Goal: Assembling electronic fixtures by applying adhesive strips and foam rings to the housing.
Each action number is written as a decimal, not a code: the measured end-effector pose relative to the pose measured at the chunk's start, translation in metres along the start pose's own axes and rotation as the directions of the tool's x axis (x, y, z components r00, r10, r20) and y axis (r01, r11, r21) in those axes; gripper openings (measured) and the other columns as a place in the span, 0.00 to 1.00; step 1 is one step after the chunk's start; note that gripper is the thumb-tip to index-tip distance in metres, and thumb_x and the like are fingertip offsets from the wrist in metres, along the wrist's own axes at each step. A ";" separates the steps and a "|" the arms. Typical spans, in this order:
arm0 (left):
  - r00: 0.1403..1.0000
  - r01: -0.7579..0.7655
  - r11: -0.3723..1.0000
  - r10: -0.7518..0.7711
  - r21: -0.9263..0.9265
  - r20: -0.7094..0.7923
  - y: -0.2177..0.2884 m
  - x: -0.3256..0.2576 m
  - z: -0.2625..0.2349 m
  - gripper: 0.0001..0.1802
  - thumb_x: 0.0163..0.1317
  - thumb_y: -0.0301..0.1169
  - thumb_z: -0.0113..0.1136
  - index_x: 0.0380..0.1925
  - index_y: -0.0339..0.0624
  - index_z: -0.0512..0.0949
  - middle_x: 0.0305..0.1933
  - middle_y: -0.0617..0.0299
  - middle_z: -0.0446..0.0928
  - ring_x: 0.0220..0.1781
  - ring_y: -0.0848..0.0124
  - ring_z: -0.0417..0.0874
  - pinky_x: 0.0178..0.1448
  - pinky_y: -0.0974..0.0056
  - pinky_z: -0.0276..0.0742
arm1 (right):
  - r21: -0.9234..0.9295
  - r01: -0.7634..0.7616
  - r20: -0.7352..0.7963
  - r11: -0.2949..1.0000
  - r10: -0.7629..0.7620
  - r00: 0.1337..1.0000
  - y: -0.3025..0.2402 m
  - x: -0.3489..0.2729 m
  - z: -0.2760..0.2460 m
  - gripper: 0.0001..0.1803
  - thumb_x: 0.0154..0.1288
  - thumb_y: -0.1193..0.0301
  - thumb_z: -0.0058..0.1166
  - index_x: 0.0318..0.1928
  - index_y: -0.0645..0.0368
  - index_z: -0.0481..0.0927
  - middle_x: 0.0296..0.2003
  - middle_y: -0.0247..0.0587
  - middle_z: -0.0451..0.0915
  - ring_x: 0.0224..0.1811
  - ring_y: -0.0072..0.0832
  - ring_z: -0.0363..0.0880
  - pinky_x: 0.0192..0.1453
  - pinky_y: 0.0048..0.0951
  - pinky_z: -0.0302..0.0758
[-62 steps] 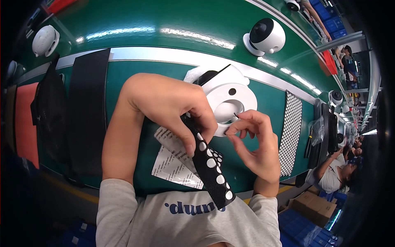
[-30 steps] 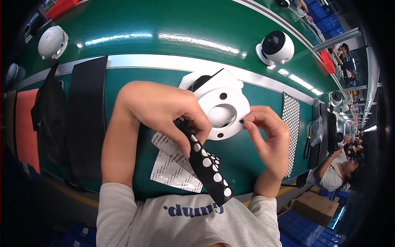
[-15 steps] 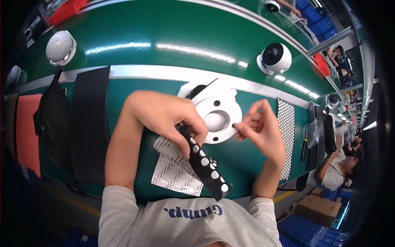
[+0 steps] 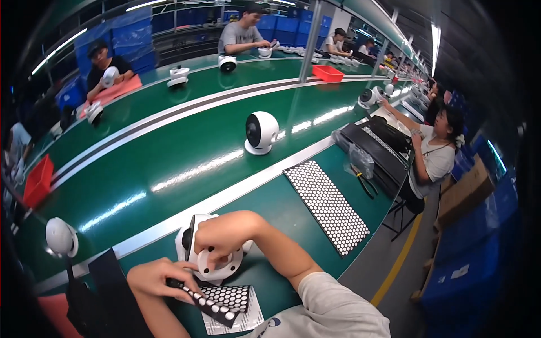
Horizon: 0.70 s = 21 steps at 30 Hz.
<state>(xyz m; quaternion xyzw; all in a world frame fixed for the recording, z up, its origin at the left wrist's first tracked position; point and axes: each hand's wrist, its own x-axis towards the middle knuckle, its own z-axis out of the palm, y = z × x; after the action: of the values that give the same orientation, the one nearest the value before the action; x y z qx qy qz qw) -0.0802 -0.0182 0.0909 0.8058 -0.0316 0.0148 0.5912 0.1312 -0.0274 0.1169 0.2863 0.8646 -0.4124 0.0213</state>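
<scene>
White ring-based device (image 4: 217, 275), one, ring facing near; one dotted strip (image 4: 214, 308), left hand (image 4: 155, 277) pinching, slants far-left to near-right; right hand's (image 4: 226, 234) finger grip, can't tell from my feed.

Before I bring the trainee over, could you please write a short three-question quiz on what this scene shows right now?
1. Which hand holds the black strip with white dots?
2. The fingers of the right hand are at which thing?
A) a red bin
B) the white ring with black spots
C) a cardboard box
3. True or false: the pliers lie to the right of the flat white-dotted sheet.

Key:
1. The left hand.
2. B.
3. True.
</scene>
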 end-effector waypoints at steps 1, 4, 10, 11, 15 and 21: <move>0.999 -0.026 1.000 0.027 0.007 -0.028 0.004 0.000 -0.001 0.08 0.49 0.27 0.61 0.28 0.36 0.77 0.31 0.58 0.79 0.35 0.67 0.80 0.60 0.57 0.56 | -0.045 0.063 -0.088 0.997 -0.067 0.994 0.000 -0.013 -0.006 0.11 0.47 0.68 0.57 0.23 0.64 0.74 0.18 0.43 0.76 0.23 0.32 0.77 0.25 0.28 0.70; 0.996 -0.014 0.998 0.018 0.054 -0.090 0.019 -0.013 -0.007 0.04 0.49 0.25 0.60 0.25 0.38 0.76 0.32 0.57 0.79 0.39 0.66 0.80 0.63 0.52 0.51 | -0.047 0.197 -0.400 0.979 -0.199 0.895 0.012 -0.035 -0.018 0.09 0.48 0.70 0.56 0.30 0.60 0.76 0.18 0.43 0.76 0.19 0.32 0.76 0.23 0.29 0.69; 0.986 -0.001 1.000 -0.001 -0.013 -0.169 0.003 -0.011 -0.011 0.04 0.48 0.22 0.60 0.25 0.36 0.75 0.28 0.58 0.79 0.40 0.62 0.80 0.61 0.53 0.56 | -0.249 0.119 -0.829 0.961 -0.275 0.487 0.105 0.032 -0.028 0.06 0.49 0.75 0.52 0.30 0.60 0.72 0.27 0.41 0.76 0.30 0.37 0.74 0.35 0.33 0.69; 0.985 0.009 1.000 -0.014 -0.030 -0.170 0.004 -0.008 -0.008 0.04 0.47 0.22 0.60 0.25 0.35 0.75 0.27 0.58 0.79 0.40 0.62 0.80 0.62 0.53 0.56 | -0.400 0.023 -0.817 0.916 -0.368 0.444 0.126 0.050 -0.023 0.07 0.47 0.77 0.51 0.30 0.59 0.72 0.29 0.39 0.76 0.34 0.35 0.74 0.39 0.33 0.68; 0.985 0.027 0.999 -0.034 -0.041 -0.167 0.003 -0.007 -0.002 0.07 0.48 0.22 0.59 0.28 0.30 0.75 0.29 0.55 0.78 0.39 0.61 0.80 0.60 0.54 0.60 | -0.582 -0.081 -0.771 0.809 -0.516 0.374 0.179 0.078 -0.010 0.10 0.46 0.78 0.47 0.33 0.55 0.74 0.35 0.33 0.75 0.44 0.27 0.72 0.52 0.29 0.63; 0.929 0.315 0.938 -0.336 -0.146 -0.152 -0.002 -0.005 -0.006 0.08 0.50 0.25 0.60 0.29 0.33 0.73 0.25 0.62 0.75 0.27 0.77 0.74 0.33 0.72 0.69 | -0.360 -0.346 -0.888 0.866 -0.205 0.411 0.213 0.062 -0.007 0.10 0.52 0.63 0.52 0.36 0.43 0.79 0.42 0.30 0.74 0.58 0.33 0.60 0.64 0.53 0.41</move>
<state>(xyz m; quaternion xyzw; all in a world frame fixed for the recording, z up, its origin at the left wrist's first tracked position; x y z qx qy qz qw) -0.0854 -0.0115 0.0907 0.7587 0.1539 -0.0149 0.6328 0.1905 0.1126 -0.0452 0.4848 0.7959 0.0461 -0.3597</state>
